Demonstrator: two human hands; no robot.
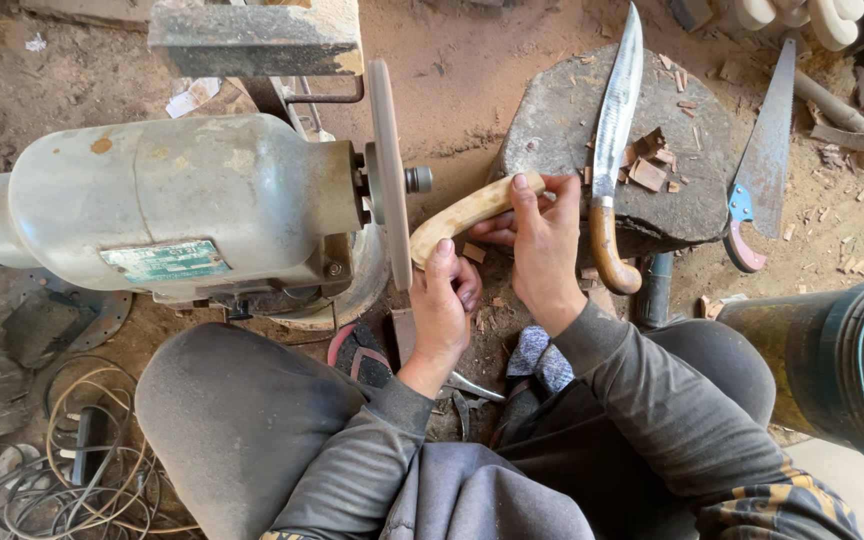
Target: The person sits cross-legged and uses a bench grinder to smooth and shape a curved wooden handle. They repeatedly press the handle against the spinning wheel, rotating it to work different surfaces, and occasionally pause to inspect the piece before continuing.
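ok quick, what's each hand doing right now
Left hand: closed around the lower end of the pale curved wooden handle piece.
Right hand: closed on its upper end.

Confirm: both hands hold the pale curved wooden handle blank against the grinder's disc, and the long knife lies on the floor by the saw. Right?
Not quite. The head view shows the long knife lying on the round stone block, not the floor. The rest holds: left hand and right hand hold the pale curved wooden handle blank.

Single head view, looking steeply down, close over lap, dirt floor, bench grinder (pixel 182 205)
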